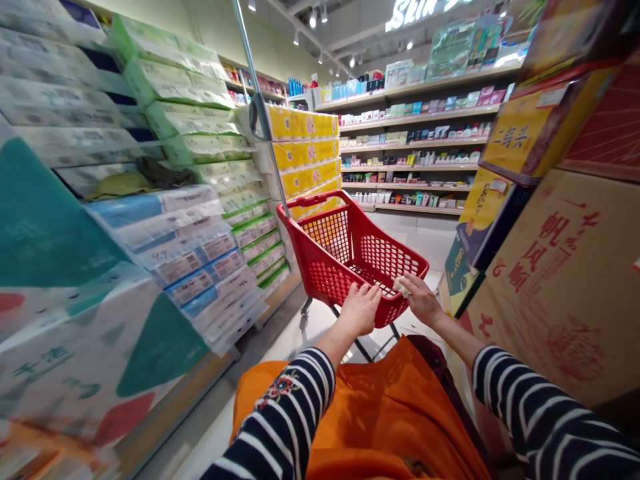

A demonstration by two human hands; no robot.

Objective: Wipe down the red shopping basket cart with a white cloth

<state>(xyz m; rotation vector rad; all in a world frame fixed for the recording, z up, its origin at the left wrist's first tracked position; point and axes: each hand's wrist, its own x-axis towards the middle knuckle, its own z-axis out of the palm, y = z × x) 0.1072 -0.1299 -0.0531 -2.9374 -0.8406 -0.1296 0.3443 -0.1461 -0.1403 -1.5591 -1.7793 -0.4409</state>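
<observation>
Cart: I see the red shopping cart on the aisle floor, between the tissue packs and the stacked cartons.
Handling: I judge it to be light, stiff plastic mesh that rolls easily and is best gripped at the near rim.
Left hand: fingers pressed together, draped over the near rim.
Right hand: at the rim's near right corner, pinching a crumpled white paper.
Writing: "Skin" on the lit sign; red Chinese characters on the carton, which I read as 帆风顺.

Navy-white striped sleeves; orange garment.
</observation>
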